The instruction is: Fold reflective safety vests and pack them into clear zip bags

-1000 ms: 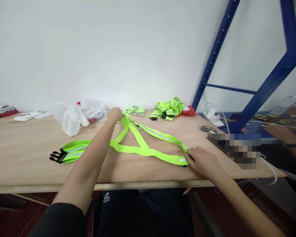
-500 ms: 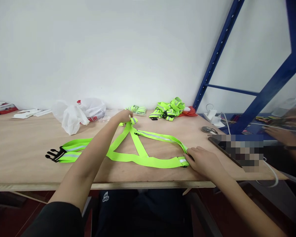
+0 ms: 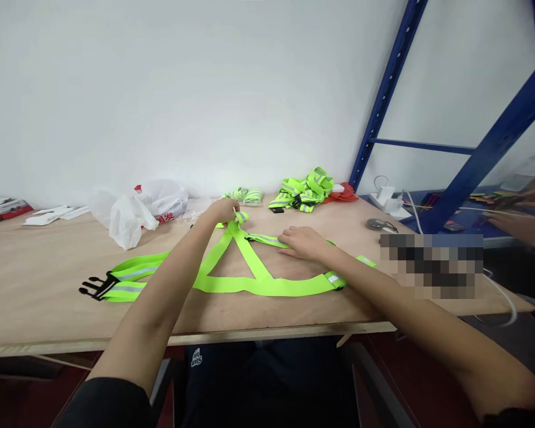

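A neon-yellow reflective vest (image 3: 289,288) made of elastic straps with grey stripes lies spread on the table, its lower band running left to right. At its top, where two straps meet in a point, my left hand (image 3: 224,210) is closed on the gathered strap. Over the upper right strap rests my right hand (image 3: 305,242), fingers stretched to the left and touching it. My right forearm crosses the band's right end and hides part of it. On the left, a black buckle (image 3: 97,287) with prongs ends the side straps.
Behind the vest lie a bundle of similar straps (image 3: 301,193), a bagged folded set (image 3: 245,195) and a white plastic bag (image 3: 131,214). A blue metal frame (image 3: 386,89) rises at right, near a round grey object (image 3: 380,225). Another person's hand (image 3: 519,223) shows far right.
My right hand has let go of the vest's right end and moved left and away from me onto the upper strap. My left hand keeps its hold at the top.
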A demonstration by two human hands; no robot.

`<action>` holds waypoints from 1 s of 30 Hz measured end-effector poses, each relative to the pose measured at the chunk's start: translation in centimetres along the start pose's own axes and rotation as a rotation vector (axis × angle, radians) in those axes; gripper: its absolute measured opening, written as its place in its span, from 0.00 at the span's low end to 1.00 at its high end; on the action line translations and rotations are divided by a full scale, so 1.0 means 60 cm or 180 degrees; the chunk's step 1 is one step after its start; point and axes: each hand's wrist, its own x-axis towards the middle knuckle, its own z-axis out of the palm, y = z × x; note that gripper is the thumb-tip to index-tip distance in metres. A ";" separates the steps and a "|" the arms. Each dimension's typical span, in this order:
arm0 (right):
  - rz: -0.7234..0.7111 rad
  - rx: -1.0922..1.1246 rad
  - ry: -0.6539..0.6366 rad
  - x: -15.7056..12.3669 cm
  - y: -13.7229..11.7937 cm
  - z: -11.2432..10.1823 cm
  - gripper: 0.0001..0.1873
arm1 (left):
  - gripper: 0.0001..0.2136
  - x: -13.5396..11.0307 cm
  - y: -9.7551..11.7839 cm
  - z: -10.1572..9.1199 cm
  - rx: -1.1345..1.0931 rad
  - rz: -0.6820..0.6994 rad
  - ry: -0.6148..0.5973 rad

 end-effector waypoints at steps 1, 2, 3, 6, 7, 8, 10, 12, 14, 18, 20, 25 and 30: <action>-0.0018 0.0003 -0.0049 0.004 0.003 0.011 0.16 | 0.20 -0.001 -0.002 -0.001 0.0032 -0.0008 0.0028; 0.0005 0.0002 -0.0080 0.005 0.006 0.020 0.16 | 0.20 -0.001 -0.004 -0.002 0.0065 -0.0020 0.0061; 0.0056 0.0006 -0.0103 0.004 0.009 0.027 0.16 | 0.20 -0.001 -0.006 -0.004 0.0100 -0.0036 0.0098; 0.0303 0.0065 -0.0080 -0.004 0.015 0.041 0.13 | 0.20 0.001 -0.016 -0.006 0.0224 -0.0097 0.0227; 0.0419 0.0113 -0.0042 -0.006 0.017 0.043 0.13 | 0.20 0.002 -0.019 -0.006 0.0277 -0.0115 0.0277; 0.0559 0.0188 0.0024 -0.008 0.019 0.045 0.12 | 0.20 0.003 -0.023 -0.006 0.0336 -0.0125 0.0331; 0.0926 0.0424 0.0227 -0.010 0.022 0.050 0.11 | 0.19 0.004 -0.029 -0.004 0.0467 -0.0128 0.0448; 0.1350 0.0727 0.0430 -0.011 0.027 0.054 0.11 | 0.18 0.005 -0.035 0.000 0.0584 -0.0119 0.0554; 0.1637 0.1042 0.0607 -0.013 0.035 0.057 0.11 | 0.16 0.004 -0.041 0.003 0.0662 -0.0112 0.0626; 0.1746 0.1593 0.0855 -0.020 0.057 0.057 0.12 | 0.14 0.001 -0.051 0.009 0.0750 -0.0124 0.0710; 0.1781 0.1702 0.0969 -0.024 0.067 0.054 0.12 | 0.14 0.000 -0.055 0.009 0.0779 -0.0132 0.0729; 0.1911 0.1677 0.1114 -0.032 0.095 0.050 0.14 | 0.14 -0.003 -0.063 0.006 0.0819 -0.0102 0.0672; 0.1965 0.1809 0.1400 -0.045 0.138 0.058 0.13 | 0.11 -0.005 -0.066 0.004 0.0749 0.0025 0.0472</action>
